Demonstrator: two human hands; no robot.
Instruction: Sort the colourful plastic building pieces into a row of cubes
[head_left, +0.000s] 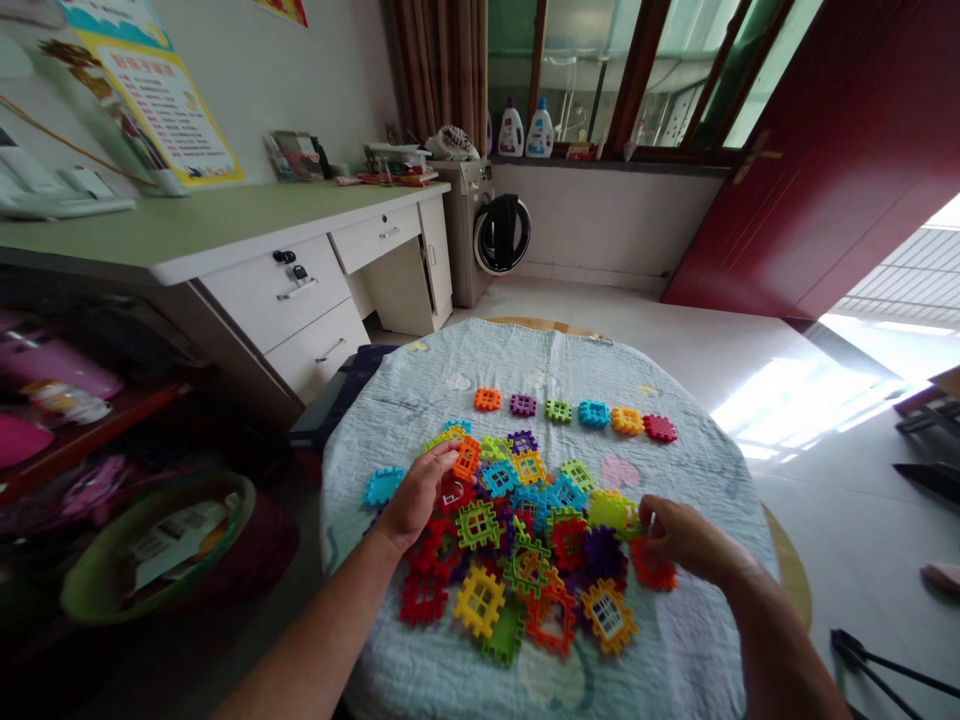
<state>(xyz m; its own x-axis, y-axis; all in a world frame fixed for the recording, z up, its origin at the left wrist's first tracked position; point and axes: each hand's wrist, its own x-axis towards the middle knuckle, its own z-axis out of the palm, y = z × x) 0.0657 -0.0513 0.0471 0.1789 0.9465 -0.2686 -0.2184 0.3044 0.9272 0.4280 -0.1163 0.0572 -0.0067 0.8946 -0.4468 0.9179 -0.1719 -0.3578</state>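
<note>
My left hand pinches an orange square building block with a window-like lattice and notched edges, at the left of a heap of similar blocks. Curled at the heap's right edge is my right hand; what its fingers hold is hidden. Next to those fingers are a yellow-green block and an orange-red block. Between the hands lie several blocks in mixed colours, including a yellow block, a green block and an orange block. A blue block is left of my left hand.
Beyond the heap, a row runs across the cloth-covered round table, from an orange block to a red block. A desk and a basket stand left; a washing machine is behind.
</note>
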